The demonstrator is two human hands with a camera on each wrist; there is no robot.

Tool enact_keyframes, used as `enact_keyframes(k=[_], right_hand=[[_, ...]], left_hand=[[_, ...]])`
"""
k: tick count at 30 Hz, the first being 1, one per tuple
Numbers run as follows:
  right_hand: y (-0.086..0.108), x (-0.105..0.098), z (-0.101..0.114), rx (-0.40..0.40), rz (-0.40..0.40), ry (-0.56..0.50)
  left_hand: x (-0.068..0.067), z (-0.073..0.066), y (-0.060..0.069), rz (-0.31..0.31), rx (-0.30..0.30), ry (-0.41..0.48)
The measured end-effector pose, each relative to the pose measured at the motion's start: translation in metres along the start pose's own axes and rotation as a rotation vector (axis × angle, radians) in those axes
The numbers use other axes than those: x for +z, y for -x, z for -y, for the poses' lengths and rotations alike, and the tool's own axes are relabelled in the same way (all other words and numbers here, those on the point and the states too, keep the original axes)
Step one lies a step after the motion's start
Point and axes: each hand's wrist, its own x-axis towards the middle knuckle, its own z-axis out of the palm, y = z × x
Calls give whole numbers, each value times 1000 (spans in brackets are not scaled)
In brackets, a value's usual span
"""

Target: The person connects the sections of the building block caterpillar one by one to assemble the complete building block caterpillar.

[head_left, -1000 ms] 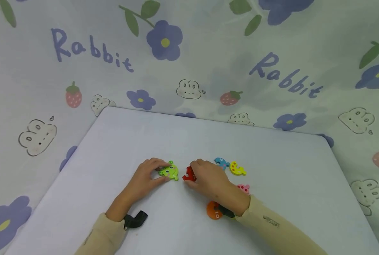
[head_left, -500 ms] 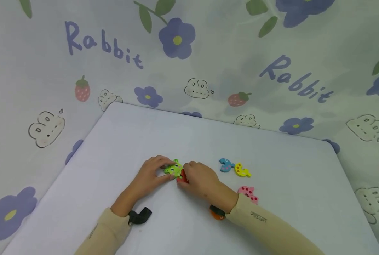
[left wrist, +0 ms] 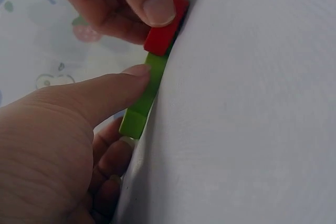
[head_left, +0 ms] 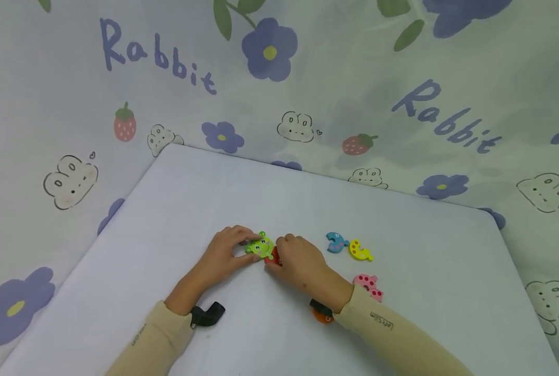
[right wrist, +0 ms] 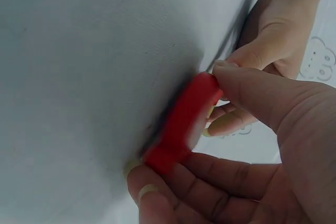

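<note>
My left hand (head_left: 225,253) pinches a green frog-faced puzzle piece (head_left: 263,246) between thumb and fingers, on the white table. Right beside it, my right hand (head_left: 302,263) grips a red puzzle piece (head_left: 272,257), mostly covered by the fingers in the head view. In the left wrist view the red piece (left wrist: 167,24) meets the end of the green piece (left wrist: 143,95). The right wrist view shows the red piece (right wrist: 184,121) held by its edges between thumb and fingertips, slightly blurred. Whether the two pieces interlock I cannot tell.
Right of the hands lie a blue fish-like piece (head_left: 336,243) and a yellow spotted piece (head_left: 360,250). Nearer are pink spotted pieces (head_left: 367,286). An orange piece (head_left: 323,315) is partly hidden under the right wrist. A patterned cloth (head_left: 307,78) hangs behind the white table (head_left: 241,177).
The right hand has brought the red piece leftward against the green one. The gap between them has closed. The left hand still holds the green piece; the head view has shifted slightly.
</note>
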Motion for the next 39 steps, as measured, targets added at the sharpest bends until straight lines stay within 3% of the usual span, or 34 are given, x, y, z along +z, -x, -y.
enact_keyframes(k=[14, 24, 33, 39], right_hand=[[0, 0, 3, -13, -1, 105], [1, 3, -8, 26, 70, 26], [26, -18, -30, 9, 147, -17], [59, -35, -61, 41, 78, -109]], left_hand=[[1, -4, -3, 9, 8, 4], [4, -5, -3, 12, 3, 12], [1, -6, -3, 43, -59, -7], [-3, -4, 0, 36, -52, -13]])
